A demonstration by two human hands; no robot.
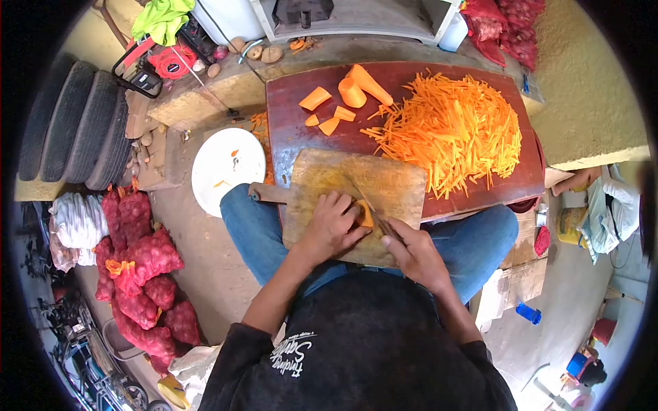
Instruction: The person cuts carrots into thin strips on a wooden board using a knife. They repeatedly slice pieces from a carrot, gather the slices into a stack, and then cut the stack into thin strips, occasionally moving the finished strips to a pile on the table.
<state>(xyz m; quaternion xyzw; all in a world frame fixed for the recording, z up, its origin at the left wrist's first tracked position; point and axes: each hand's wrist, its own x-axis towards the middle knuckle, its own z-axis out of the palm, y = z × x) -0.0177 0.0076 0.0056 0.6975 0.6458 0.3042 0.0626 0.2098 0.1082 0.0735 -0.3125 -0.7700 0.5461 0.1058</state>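
Note:
On a worn wooden cutting board (312, 175) lies a piece of carrot (365, 214), partly hidden by fingers. My left hand (334, 225) is curled over that piece and holds it against the board. The handle of a knife (361, 194) is gripped in my right hand (415, 255), its blade right beside the carrot piece. Beyond the board, several larger carrot chunks (352, 92) rest on a dark red table (288, 103). A big heap of carrot sticks (459, 130) covers the table's right part.
A white round lid or basin (228, 171) with orange scraps stands left of the table. Red mesh sacks (147, 264) lie on the floor at left, below stacked tires (75, 127). A concrete ledge (199, 96) runs behind the table. Cardboard (524, 274) lies at right.

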